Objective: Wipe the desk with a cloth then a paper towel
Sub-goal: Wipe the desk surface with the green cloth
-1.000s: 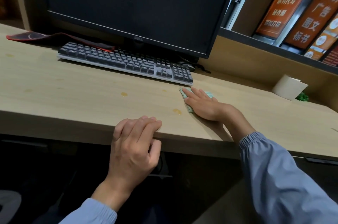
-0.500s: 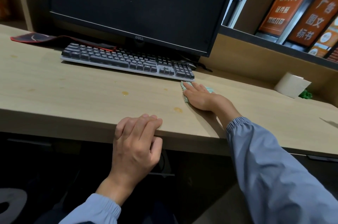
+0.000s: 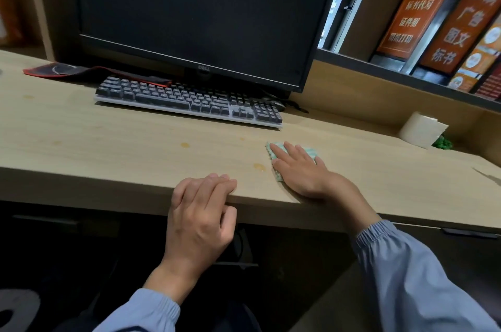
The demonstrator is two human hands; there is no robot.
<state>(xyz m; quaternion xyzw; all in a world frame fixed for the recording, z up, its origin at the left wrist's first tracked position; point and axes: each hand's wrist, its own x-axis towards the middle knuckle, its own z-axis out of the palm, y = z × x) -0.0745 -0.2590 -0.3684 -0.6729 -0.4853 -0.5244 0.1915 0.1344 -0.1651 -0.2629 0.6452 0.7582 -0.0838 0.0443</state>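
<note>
Wooden desk (image 3: 108, 139) surface runs the width of the view, with a dark monitor (image 3: 200, 12) and a keyboard (image 3: 187, 100) set toward its back edge. All positions below are given relative to the keyboard.

Change: half a second ago the right hand (image 3: 301, 171) pressed the cloth (image 3: 311, 153) just at the keyboard's right front corner. The hand and cloth now lie farther out from that corner, toward the desk's front edge. Judgement: a pull stroke of the cloth-wiping step is in progress; the paper-towel step has not begun. The paper towel roll (image 3: 420, 129) stands well to the right of the keyboard, against the back panel.

Several yellowish spots (image 3: 259, 167) are visible in front of the keyboard; the nearest lies just beside the cloth's left edge, so this area probably needs further passes.

Fingers: the right hand's fingers (image 3: 279, 151) are extended flat, slightly spread, palm down on the cloth, pressing rather than gripping. The left hand (image 3: 200, 212) is curled over the desk's front edge in front of the keyboard, fingertips on top, thumb tucked below, holding nothing else.
</note>
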